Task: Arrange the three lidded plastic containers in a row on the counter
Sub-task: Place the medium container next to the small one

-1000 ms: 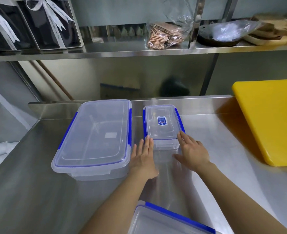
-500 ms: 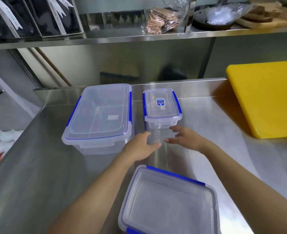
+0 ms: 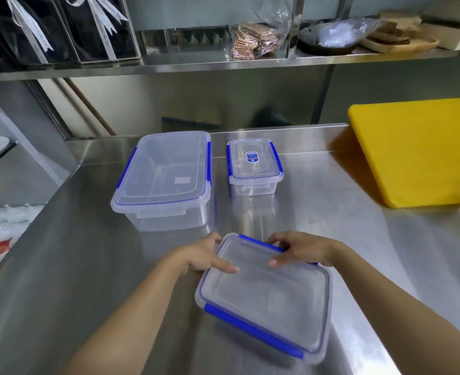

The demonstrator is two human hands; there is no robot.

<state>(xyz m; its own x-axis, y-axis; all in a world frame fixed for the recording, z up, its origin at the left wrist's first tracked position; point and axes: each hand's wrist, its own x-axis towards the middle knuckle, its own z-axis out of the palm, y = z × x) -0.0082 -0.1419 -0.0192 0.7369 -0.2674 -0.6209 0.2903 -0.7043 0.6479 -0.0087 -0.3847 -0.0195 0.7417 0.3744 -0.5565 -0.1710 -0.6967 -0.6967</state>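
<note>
Three clear lidded containers with blue clips rest on the steel counter [image 3: 318, 212]. The large container [image 3: 164, 180] stands at the back left, and the small container [image 3: 254, 167] with a blue label sits just right of it, a gap between them. The medium container [image 3: 266, 296] lies near the front edge, turned at an angle. My left hand [image 3: 204, 255] grips its far left corner, thumb on the lid. My right hand [image 3: 296, 249] holds its far edge, thumb pressed on the lid.
A yellow cutting board [image 3: 423, 150] leans at the back right of the counter. A steel shelf [image 3: 223, 64] above holds black boxes with ribbons, a bag of wafers and dishes. White and red items lie beyond the counter's left edge.
Both hands left the small container at the back, drew toward me and took hold of the medium container's far edge. The camera tilted down.
</note>
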